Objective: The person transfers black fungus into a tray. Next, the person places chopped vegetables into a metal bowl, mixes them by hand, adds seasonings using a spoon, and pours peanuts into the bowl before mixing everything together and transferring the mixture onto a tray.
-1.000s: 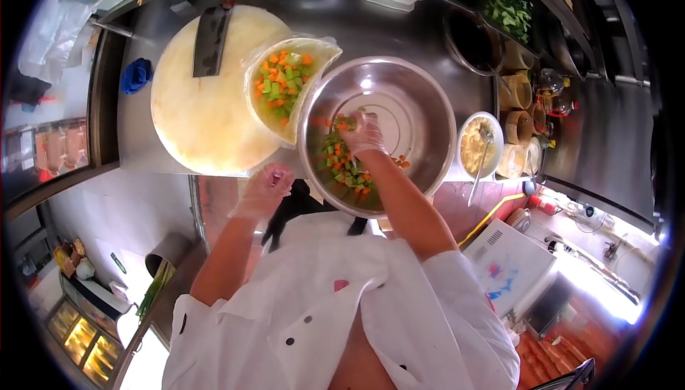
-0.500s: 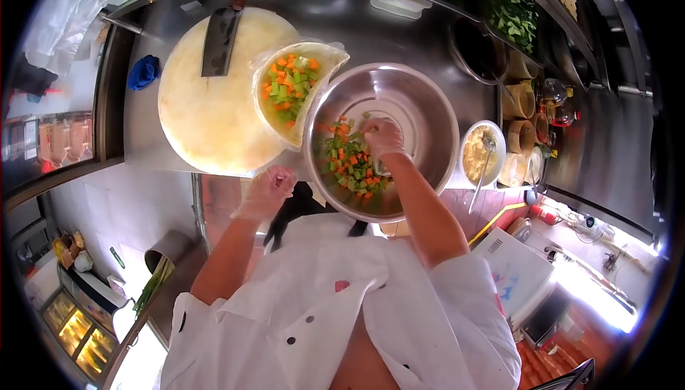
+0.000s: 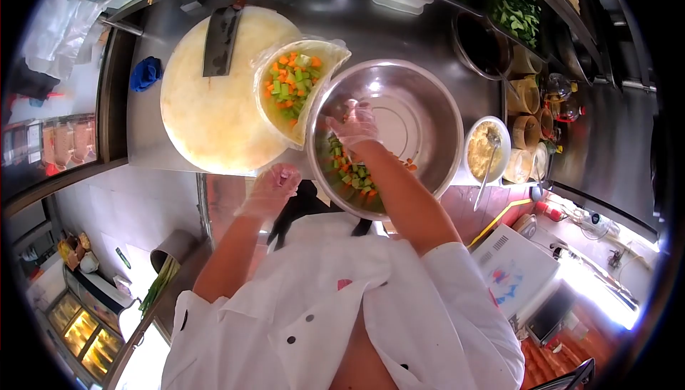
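"Seeing the clear-plastic-gloved right hand [image 3: 354, 126] from afar?"

"I am: fingers parted (touching, I can't tell) by orange-and-green diced vegetables [image 3: 351, 174] inside the round, shiny steel bowl [image 3: 425, 108]."

"Clear-plastic-gloved left hand [image 3: 277, 181]?"

"Fingers curled inward."

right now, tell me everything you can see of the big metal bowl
The big metal bowl is round, shiny and silver-coloured, probably stainless steel, with concentric rings on its base. It sits upright on the counter, its near side reaching past the front edge. Diced green and orange vegetables lie toward its left and near side. The gloved right hand is inside, its forearm crossing above the near rim; whether the hand touches metal is unclear.
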Available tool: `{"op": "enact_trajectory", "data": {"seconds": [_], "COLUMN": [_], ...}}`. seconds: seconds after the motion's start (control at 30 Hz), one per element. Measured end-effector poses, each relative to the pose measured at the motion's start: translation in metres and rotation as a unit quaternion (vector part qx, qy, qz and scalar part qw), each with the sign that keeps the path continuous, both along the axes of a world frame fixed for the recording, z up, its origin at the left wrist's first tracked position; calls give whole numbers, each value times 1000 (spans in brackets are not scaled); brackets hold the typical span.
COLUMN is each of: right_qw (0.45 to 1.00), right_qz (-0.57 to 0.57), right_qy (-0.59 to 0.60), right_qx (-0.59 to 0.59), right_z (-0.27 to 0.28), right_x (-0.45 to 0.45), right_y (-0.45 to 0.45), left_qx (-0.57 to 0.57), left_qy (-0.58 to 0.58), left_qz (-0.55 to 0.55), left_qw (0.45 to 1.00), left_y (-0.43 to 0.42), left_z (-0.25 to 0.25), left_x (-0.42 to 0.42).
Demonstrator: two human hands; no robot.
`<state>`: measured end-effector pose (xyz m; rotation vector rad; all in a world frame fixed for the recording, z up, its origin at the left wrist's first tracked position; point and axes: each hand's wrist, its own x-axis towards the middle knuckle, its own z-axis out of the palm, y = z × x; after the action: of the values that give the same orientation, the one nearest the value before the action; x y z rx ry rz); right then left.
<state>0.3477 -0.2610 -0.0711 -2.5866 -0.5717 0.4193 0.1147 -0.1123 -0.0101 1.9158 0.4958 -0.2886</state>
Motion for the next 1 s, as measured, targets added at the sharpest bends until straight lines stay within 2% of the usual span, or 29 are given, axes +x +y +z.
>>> {"op": "enact_trajectory", "data": {"seconds": [0.1, 0.2, 0.3, 0.37, 0.47, 0.5, 0.53, 0.6, 0.67, 0.7, 0.73, 0.77, 0.83, 0.9, 1.0], "right_qw": [998, 993, 980, 985, 978, 973, 972, 980, 989, 986, 963, 970, 977, 972, 905], "right_qz": [29, 106, 131, 127, 163, 182, 23, 119, 66, -35, -135, -109, -63, 8, 1], "right_qy": [61, -20, 98, 54, 23, 18, 214, 91, 98, 164, 229, 204, 153, 146, 324], "right_qx": [-11, -42, -110, -105, -128, -142, -94, -133, -86, -18, 51, 77, 133, 184, 275], "right_z": [17, -27, -20, -76, -79, -62, -14, 6, 34, 59, 84, 108, 149, 164, 145], "right_x": [-7, -8, 2, -1, 0, 5, 17, 21, 24, 29, 32, 33, 31, 31, 33], "right_y": [3, -2, 2, -6, -12, -13, -3, -26, -37, -34, -27, -17, 8, 39, 87], "left_qx": [12, -7, -107, -39, -11, -16, -45, -107, -101, -97, -62, -24, -8, -33, -32], "left_qy": [-2, 27, 126, 37, 36, 56, 77, 116, 116, 115, 62, 11, -42, -56, -72], "left_qz": [-5, 16, 121, 45, 21, 29, 63, 132, 121, 115, 87, 56, 37, 54, 66], "left_qw": [1000, 999, 979, 998, 999, 998, 994, 979, 981, 982, 992, 998, 998, 996, 995], "left_y": [-1, -3, -10, -8, -5, -5, -6, -7, -4, -1, 1, 2, 4, 7, 14], "left_z": [3, 11, 51, 18, 17, 24, 33, 45, 40, 35, 16, -13, -22, -5, 14], "left_x": [-4, -3, 16, -3, -9, -6, -4, 2, 0, -2, -9, -20, -24, -12, 1]}}
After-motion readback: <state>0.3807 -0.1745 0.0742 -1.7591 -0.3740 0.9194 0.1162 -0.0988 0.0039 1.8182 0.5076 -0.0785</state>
